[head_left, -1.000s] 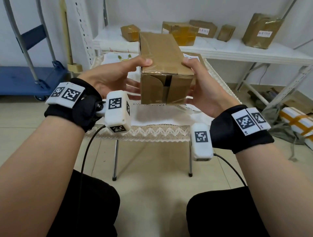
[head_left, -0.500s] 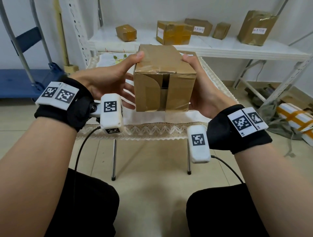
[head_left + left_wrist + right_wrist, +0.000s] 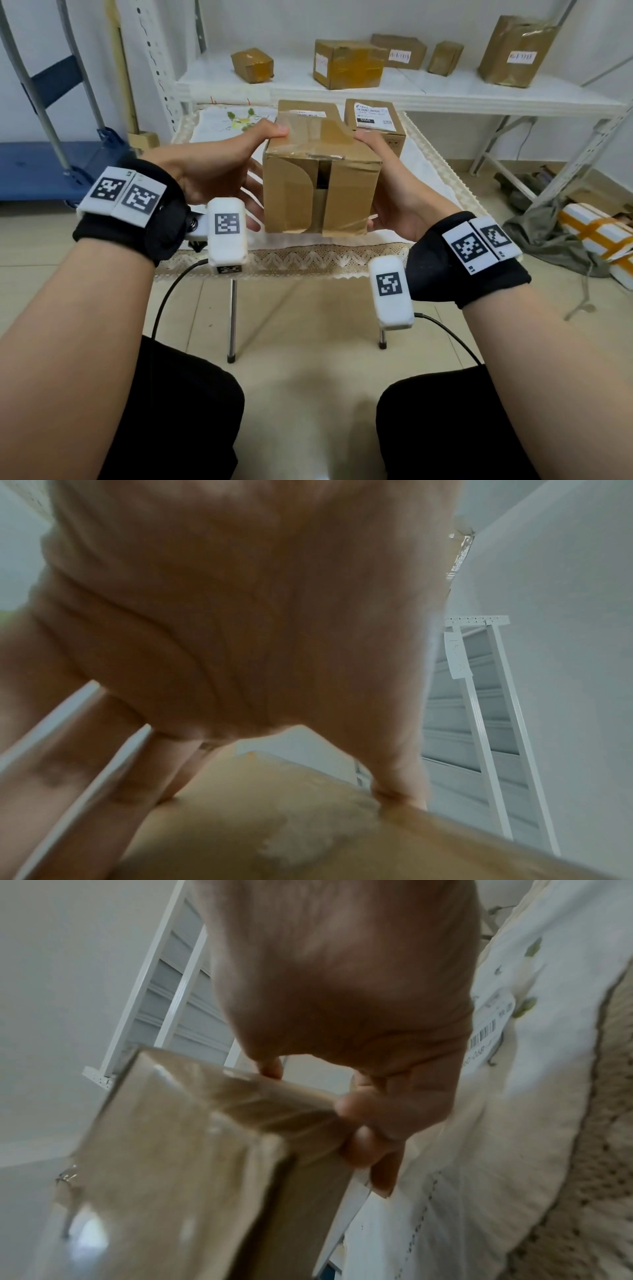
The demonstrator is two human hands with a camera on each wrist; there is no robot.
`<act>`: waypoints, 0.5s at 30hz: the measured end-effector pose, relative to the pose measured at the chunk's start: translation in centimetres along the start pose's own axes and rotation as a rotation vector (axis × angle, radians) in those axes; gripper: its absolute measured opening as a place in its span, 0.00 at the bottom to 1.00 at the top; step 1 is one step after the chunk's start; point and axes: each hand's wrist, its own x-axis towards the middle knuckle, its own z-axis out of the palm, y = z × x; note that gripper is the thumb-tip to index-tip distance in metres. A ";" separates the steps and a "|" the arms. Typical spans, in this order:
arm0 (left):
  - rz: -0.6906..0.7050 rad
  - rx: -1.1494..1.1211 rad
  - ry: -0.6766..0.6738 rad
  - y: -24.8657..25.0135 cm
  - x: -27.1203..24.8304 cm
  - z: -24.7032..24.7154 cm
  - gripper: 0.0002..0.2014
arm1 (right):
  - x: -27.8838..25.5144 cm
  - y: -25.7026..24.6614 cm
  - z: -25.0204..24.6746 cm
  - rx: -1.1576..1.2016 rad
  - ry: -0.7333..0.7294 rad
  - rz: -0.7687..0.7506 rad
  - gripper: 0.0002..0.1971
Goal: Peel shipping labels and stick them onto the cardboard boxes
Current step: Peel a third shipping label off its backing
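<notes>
Left hand [image 3: 219, 171] and right hand [image 3: 394, 192] clamp the taped cardboard box [image 3: 320, 178] from either side at frame centre, thumbs on its top, fingers curled beneath (label [image 3: 310, 113] at its far edge). Box held above the cloth-covered desk [image 3: 428, 178]; second labelled box [image 3: 375, 118] just behind.

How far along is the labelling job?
Several shelf boxes already wear labels, like this one, as does a table box. Both the left hand and right hand hold a box, label at its far edge. Two small shelf boxes show none.
</notes>
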 end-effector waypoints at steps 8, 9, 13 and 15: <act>0.056 -0.067 0.188 -0.4 1.3 -0.1 0.25 | 0.3 -0.4 0.6 0.026 0.039 -0.031 0.28; 0.048 -0.071 0.195 -0.5 1.5 0.0 0.23 | 0.3 -0.5 0.6 0.012 0.039 -0.022 0.28; 0.024 -0.055 0.208 -0.5 2.2 0.2 0.19 | 0.3 -0.5 0.1 -0.022 0.093 0.002 0.21; 0.016 -0.047 0.216 -0.6 2.4 0.0 0.18 | 0.1 -0.6 -0.6 -0.003 0.137 -0.003 0.17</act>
